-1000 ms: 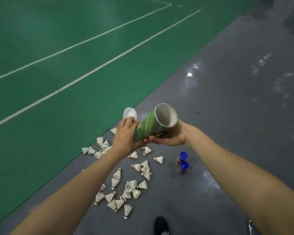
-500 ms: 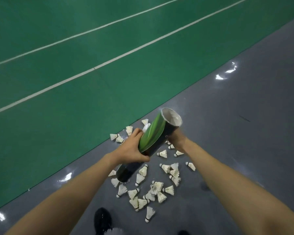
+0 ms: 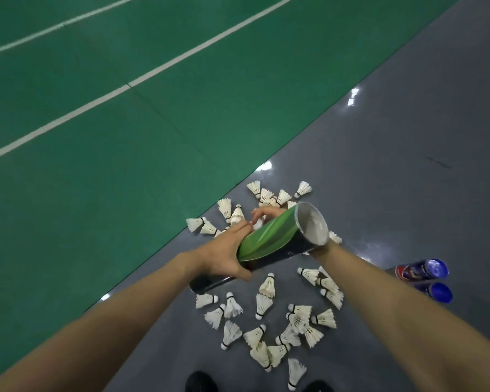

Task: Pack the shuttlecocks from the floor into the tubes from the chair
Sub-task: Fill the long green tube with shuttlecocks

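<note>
Green-and-black cardboard shuttlecock tube (image 3: pixel 277 241) held aloft, tilted, open mouth up and to the right; what shows of the inside looks empty. Left hand (image 3: pixel 227 254) wraps its lower body and seems to pinch something small and white. Right hand mostly hidden behind the mouth end; grip cannot be told. White feather shuttlecocks (image 3: pixel 266 315) lie scattered on the grey floor (image 3: pixel 393 179) directly below. Two blue-capped tubes (image 3: pixel 425 277) lie beside them. Packing judged barely begun.
</note>
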The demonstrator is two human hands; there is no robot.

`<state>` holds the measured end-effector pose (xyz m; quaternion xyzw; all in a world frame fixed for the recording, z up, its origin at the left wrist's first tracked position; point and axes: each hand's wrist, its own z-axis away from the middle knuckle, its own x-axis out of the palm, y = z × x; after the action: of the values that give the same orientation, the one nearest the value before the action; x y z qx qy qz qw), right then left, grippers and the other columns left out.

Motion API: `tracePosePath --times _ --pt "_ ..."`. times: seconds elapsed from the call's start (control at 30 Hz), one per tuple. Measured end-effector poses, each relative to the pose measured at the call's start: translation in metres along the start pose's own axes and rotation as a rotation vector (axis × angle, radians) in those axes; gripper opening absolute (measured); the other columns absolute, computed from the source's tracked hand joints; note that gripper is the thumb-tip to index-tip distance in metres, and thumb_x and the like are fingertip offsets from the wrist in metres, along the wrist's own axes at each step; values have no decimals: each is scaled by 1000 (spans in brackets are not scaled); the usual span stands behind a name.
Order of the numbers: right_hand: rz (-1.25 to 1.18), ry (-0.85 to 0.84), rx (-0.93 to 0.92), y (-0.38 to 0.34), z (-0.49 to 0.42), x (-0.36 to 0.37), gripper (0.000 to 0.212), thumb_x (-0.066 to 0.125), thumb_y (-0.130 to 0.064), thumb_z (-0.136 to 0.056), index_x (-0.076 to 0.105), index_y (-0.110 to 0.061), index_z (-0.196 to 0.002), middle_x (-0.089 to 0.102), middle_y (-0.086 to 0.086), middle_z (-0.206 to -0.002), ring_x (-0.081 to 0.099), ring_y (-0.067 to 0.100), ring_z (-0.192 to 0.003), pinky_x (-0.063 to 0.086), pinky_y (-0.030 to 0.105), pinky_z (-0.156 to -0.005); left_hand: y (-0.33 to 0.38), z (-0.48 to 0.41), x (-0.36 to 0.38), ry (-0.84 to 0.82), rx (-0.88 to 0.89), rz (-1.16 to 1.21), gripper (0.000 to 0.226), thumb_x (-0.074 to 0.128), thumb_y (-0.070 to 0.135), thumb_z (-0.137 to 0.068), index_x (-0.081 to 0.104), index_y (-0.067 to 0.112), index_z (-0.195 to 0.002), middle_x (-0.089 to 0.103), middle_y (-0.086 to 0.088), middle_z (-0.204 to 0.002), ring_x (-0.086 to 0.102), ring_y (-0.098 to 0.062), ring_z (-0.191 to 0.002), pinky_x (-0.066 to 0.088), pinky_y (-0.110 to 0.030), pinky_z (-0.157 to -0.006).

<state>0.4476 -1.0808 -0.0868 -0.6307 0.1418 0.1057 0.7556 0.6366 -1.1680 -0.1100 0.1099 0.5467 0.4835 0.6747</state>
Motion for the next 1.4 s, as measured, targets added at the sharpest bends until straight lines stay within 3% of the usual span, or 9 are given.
tracePosePath --times 0.1,0.2,0.37,0.57,0.77,0.97,1.07,1.2,1.4 --pt "147 34 66 70 -39 22 13 57 -12 -87 54 -7 -98 56 4 -91 63 -6 -70 49 19 -77 -45 -38 25 18 -4 42 87 70 45 -53 39 13 -127 37 4 -121 46 -12 -106 42 -27 -96" --pt "213 64 225 148 -67 29 29 44 9 -94 48 -17 -80 49 -3 -74 58 -2 -58 46 14 -63 -96 -75 52 52 -72 33 97 74 45 -58 31 10 -138 32 5 -135 40 -12 -117 39 -25 -100" --pt "425 183 454 281 -76 13 16 68 -6 -81 54 -10 -88 53 1 -81 48 16 -74 37 25 -58 -177 -132 103 10 -246 -87 62 79 31 -69 39 16 -114 53 3 -89 56 -15 -80 47 -24 -64" --pt "602 -41 381 386 -71 20 25 69 -21 -81 60 -10 -102 57 4 -96 54 19 -88 38 26 -69 -227 -190 151 -23 -168 -379 87 77 43 -68 30 17 -137 48 -4 -115 47 -18 -96 39 -26 -80" --pt "710 -244 230 457 -62 80 23 65 -17 -84 64 -6 -104 54 4 -100 51 16 -92 34 22 -72 -256 -201 159 18 -183 -426 90 75 42 -70 24 21 -140 43 1 -115 47 -17 -98 38 -25 -81" --pt "737 -286 229 472 -52 105 29 58 -19 -89 65 -13 -117 47 2 -143 48 22 -127 36 24 -97 -268 -176 175 78 -161 -427 92 75 44 -72 22 20 -142 49 -3 -125 52 -20 -102 45 -32 -88" --pt "751 -334 182 468 -57 96 35 55 -24 -91 61 -16 -125 53 3 -136 51 23 -123 39 28 -97 -274 -167 183 86 -175 -436 90 74 48 -73 22 24 -142 52 -2 -125 52 -19 -100 45 -31 -84" --pt "775 -97 198 468 -69 90 26 50 -19 -91 68 -14 -109 67 5 -114 59 23 -107 47 32 -87 -280 -158 198 136 -227 -432 94 74 46 -70 21 26 -144 51 -2 -129 52 -20 -106 45 -32 -88" --pt "1040 295 188 468 -87 80 33 57 -14 -84 51 -12 -117 46 8 -122 39 28 -118 36 35 -94 -295 -139 209 169 -288 -430 91 70 53 -65 24 30 -140 48 1 -129 48 -19 -109 46 -33 -84"
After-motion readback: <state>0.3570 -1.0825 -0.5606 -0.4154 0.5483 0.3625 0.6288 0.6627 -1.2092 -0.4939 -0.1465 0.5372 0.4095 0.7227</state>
